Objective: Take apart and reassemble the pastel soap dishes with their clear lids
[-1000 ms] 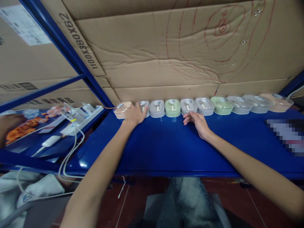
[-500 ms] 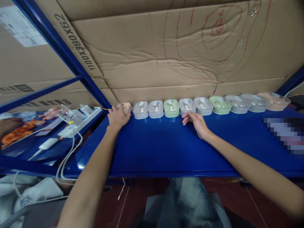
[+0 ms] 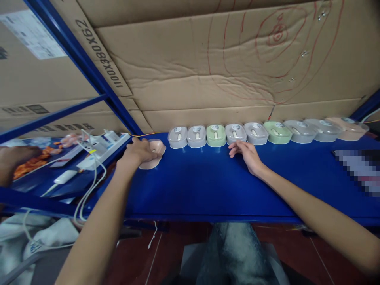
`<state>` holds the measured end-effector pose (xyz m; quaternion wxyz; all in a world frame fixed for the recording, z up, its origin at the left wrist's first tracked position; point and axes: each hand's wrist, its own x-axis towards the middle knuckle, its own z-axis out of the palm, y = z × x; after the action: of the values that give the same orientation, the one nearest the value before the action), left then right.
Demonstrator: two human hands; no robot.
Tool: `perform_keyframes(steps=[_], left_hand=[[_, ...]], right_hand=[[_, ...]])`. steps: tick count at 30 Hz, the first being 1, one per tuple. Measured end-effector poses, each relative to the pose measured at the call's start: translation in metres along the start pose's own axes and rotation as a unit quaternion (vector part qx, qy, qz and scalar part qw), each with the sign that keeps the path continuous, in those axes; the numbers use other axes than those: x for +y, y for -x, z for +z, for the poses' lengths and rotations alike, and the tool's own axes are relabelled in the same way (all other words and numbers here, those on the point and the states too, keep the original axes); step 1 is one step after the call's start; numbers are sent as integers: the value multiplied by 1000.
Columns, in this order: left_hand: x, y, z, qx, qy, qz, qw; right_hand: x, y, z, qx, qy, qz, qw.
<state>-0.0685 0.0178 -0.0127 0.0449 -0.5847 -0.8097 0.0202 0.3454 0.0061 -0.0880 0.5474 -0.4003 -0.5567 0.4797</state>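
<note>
A row of several small lidded plastic boxes, grey, green and peach, lines the back of a blue shelf [image 3: 208, 186] against a cardboard wall. My left hand [image 3: 137, 152] grips a peach box [image 3: 154, 151] that stands out of the row, forward and to the left of the first grey box [image 3: 177, 137]. My right hand [image 3: 247, 153] rests flat on the shelf, fingers spread, just in front of a grey box [image 3: 236, 132] near the row's middle, holding nothing.
A white power strip [image 3: 97, 148] with white cables lies on the lower shelf at the left, beside a printed picture. A blue upright post [image 3: 89, 71] rises at the left. Another person's hand [image 3: 12, 162] shows at the far left edge. My knees are below the shelf.
My left hand closed on the peach box at the row's left end and pulled it forward and left, out of the row. My right hand stayed put.
</note>
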Motion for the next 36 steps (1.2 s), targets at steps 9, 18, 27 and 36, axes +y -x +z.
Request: perform_keyframes(steps=[9, 18, 27, 36], left_hand=[[39, 81, -11, -60, 40, 228, 971], [162, 93, -6, -36, 261, 563, 783], [182, 89, 42, 59, 395, 544, 738], [181, 92, 40, 3, 425, 505, 751]], right_hand=[[0, 0, 2, -3, -12, 0, 1000], [1, 1, 0, -15, -3, -11, 1000], [-4, 4, 1, 9, 58, -46, 997], [-1, 4, -1, 2, 68, -53, 996]])
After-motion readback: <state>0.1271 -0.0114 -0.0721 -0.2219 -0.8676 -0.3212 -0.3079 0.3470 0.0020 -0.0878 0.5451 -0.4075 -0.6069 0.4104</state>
